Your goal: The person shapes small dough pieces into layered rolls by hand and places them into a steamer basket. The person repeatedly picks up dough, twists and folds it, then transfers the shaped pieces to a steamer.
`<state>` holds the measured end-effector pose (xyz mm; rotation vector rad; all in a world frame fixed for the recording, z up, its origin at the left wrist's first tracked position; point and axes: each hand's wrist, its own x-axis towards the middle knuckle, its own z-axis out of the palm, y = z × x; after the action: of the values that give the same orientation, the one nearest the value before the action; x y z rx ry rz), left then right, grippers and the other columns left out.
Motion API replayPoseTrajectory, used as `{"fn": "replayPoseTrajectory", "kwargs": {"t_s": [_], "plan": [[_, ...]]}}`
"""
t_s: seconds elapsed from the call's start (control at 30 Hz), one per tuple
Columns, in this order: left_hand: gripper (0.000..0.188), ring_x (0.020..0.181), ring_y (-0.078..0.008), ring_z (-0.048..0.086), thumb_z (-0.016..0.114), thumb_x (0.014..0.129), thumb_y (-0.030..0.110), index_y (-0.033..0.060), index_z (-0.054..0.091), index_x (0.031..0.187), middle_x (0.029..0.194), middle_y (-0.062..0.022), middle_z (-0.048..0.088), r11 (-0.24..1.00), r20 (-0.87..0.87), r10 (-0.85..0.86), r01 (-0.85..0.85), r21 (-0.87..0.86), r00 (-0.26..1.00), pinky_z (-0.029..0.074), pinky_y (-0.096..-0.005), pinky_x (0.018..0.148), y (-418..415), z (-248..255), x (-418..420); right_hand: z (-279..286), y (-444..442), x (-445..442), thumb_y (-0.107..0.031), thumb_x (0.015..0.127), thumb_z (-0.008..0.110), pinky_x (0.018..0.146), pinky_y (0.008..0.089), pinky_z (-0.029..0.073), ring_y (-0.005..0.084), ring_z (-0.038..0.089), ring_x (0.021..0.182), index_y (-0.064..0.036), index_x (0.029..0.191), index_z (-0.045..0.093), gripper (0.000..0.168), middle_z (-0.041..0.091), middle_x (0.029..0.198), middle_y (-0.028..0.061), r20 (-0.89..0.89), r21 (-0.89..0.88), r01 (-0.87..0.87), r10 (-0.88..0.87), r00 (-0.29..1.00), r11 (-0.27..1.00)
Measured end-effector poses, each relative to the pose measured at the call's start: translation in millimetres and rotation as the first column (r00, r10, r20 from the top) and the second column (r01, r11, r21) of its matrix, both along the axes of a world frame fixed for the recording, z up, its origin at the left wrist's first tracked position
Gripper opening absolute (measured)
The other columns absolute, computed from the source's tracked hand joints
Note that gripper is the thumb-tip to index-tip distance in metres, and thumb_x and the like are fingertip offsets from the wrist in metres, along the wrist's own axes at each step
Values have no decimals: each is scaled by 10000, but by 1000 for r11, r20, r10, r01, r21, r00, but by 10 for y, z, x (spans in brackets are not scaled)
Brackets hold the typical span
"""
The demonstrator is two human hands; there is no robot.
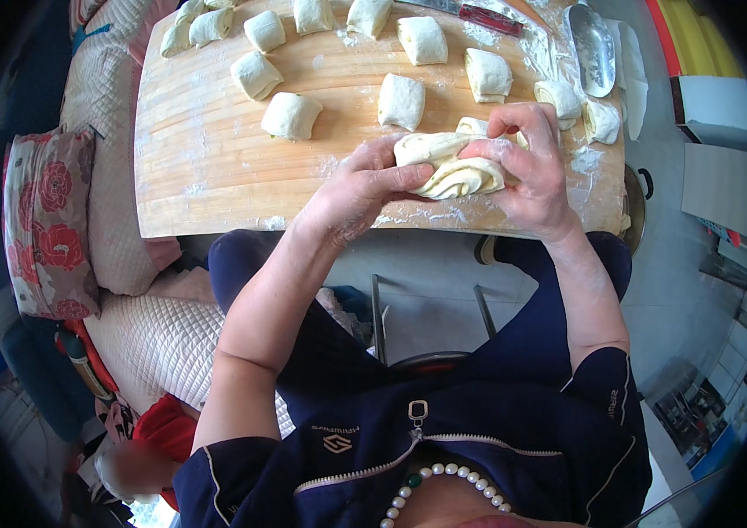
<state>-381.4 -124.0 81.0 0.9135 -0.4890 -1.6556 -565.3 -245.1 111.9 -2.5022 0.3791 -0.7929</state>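
Note:
A twisted, layered piece of dough (462, 177) is held between both hands above the near part of a floured wooden board (202, 165). My left hand (373, 173) grips its left end, thumb on top. My right hand (532, 165) holds the right end with bent fingers, one pressed against the dough. Several folded dough pieces lie on the board, among them one piece (292, 116) to the left and another (401, 101) just beyond my hands. A further piece (472, 125) is partly hidden behind the held dough.
At the board's far right lie a knife with a red handle (491, 20) and a metal scoop (590, 49). A metal pan (637, 198) sits below the right edge. A quilted sofa with a floral cushion (53, 224) stands left; another person in red (163, 429) is at lower left.

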Motion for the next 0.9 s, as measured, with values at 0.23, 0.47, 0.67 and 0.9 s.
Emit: {"fn": "replayPoseTrajectory", "kwargs": {"t_s": [0.23, 0.47, 0.67, 0.9], "plan": [[245, 859, -110, 587, 673, 818, 17, -23, 599, 1049, 902, -20, 602, 939, 825, 301, 1, -343, 478, 483, -227, 772, 25, 2, 85, -232, 21, 41, -3, 755, 695, 720, 235, 467, 79, 557, 821, -4, 943, 643, 195, 583, 945, 14, 37, 850, -18, -27, 999, 526], [316, 878, -173, 635, 646, 851, 54, -47, 560, 1138, 1019, -101, 637, 984, 452, 170, -126, -127, 876, 526, -266, 759, -14, -79, 67, -218, 58, 8, -79, 803, 634, 794, 250, 471, 84, 572, 883, -3, 1055, 607, 265, 627, 961, 17, -72, 997, 71, -45, 996, -12], [360, 929, -216, 643, 587, 892, 130, -77, 523, 1180, 1078, -153, 624, 997, -198, 60, -50, 53, 978, 576, -325, 768, 2, -196, 234, 21, 67, -46, 2, 770, 588, 855, 253, 465, 130, 571, 934, -57, 1324, 444, 575, 593, 1087, 71, 71, 880, -99, 76, 995, 464], [403, 938, -266, 648, 598, 869, 117, -101, 494, 1191, 1090, -190, 611, 999, -422, -2, 23, 46, 907, 598, -348, 749, -3, -289, 244, 97, -38, -21, 9, 693, 647, 685, 330, 455, 260, 529, 832, -149, 1102, 674, 439, 558, 984, 123, 32, 174, -339, 339, 940, 925]]}}
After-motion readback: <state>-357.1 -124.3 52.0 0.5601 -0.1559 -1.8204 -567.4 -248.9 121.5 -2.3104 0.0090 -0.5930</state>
